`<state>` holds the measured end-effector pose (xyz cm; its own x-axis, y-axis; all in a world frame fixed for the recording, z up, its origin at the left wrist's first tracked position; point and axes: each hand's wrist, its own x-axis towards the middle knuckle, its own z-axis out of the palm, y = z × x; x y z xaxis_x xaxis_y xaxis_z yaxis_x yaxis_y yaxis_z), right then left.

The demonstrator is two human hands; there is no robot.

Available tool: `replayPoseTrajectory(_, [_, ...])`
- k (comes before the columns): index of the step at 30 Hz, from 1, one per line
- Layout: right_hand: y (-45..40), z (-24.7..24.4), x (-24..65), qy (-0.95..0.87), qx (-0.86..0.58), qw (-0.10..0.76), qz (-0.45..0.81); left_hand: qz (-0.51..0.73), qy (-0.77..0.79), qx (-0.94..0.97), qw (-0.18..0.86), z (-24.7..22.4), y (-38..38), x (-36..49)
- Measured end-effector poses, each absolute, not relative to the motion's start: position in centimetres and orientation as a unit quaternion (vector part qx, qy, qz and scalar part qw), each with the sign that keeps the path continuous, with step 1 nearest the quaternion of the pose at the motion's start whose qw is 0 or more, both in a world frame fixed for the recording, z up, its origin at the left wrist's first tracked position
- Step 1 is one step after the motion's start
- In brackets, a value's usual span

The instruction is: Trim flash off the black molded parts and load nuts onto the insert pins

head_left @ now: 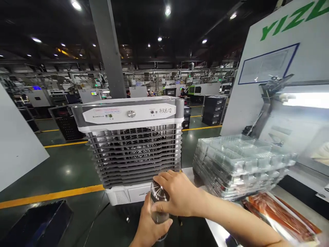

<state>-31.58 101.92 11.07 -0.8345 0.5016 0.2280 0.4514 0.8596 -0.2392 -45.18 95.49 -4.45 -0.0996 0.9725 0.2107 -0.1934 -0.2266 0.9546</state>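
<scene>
In the lower middle of the head view is a clear cylindrical bottle (159, 217) with a dark, shiny top. My left hand (149, 224) is closed around its body from below and the left. My right hand (178, 193) reaches across from the right, fingers curled over the top and thumb against the near side. The bottle is nearly upright, and its lower end is partly hidden by my left hand. Directly behind it stands a grey and white air cooler (136, 151) with slatted louvres and a knob.
On the right, a stack of clear plastic trays (244, 154) sits on a worktop beside orange-red wrapped material (280, 212). A white machine (277, 65) rises behind. A dark bin (38, 223) is on the floor at lower left. Black crates (214, 109) and people stand farther back.
</scene>
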Motion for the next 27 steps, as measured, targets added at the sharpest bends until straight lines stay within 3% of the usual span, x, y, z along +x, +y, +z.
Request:
replayPoseTrajectory(5, [102.2, 11.7, -30.1, -0.968, -0.160, 0.136, 0.138, 0.641, 0.403, 0.457, 0.467, -4.1, 95.6, -43.9])
replayPoseTrajectory(11, [102.5, 12.5, -28.9, -0.951, -0.263, 0.095, 0.129, 0.644, 0.393, 0.434, 0.493, -4.1, 95.7, -42.7])
replayPoseTrajectory(19, [104.2, 12.0, -28.0, -0.936, -0.120, 0.181, 0.278, 0.622, 0.332, 0.407, 0.581, -3.3, 95.3, -42.3])
replayPoseTrajectory(27, [105.5, 12.0, -26.8, -0.901, 0.030, 0.229, 0.367, 0.596, 0.251, 0.479, 0.594, -1.6, 95.1, -42.1])
